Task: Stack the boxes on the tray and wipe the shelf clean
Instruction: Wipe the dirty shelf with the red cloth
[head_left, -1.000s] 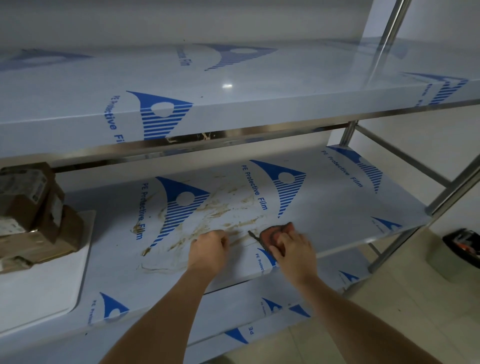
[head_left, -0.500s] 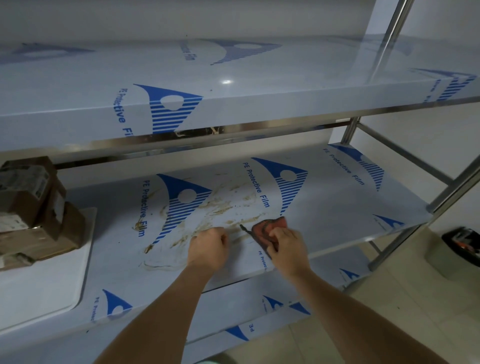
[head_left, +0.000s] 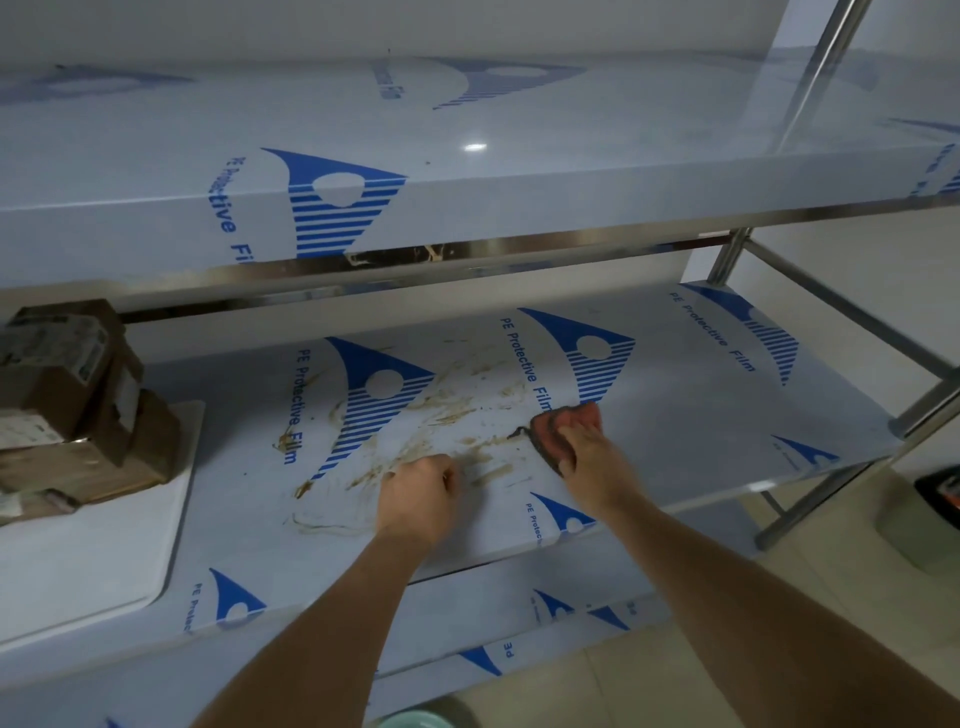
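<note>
The middle shelf (head_left: 701, 415) wears blue-printed protective film and has brown smears (head_left: 452, 410) across its centre. My right hand (head_left: 587, 457) presses an orange-red cloth (head_left: 563, 421) onto the shelf at the right edge of the smears, fingers curled over it. Just left of it, my left hand (head_left: 418, 493) rests on the shelf as a fist, holding nothing I can see. Brown cardboard boxes (head_left: 67, 395) sit stacked on a white tray (head_left: 93, 561) at the shelf's left end.
An upper shelf (head_left: 467, 171) overhangs the work area close above. Steel posts and rails (head_left: 852, 322) frame the right side. A lower shelf (head_left: 467, 613) lies beneath. A dark object (head_left: 940, 493) sits on the floor at far right.
My right hand has slid the cloth away from me and to the right, further onto the shelf. My left hand has stayed in place.
</note>
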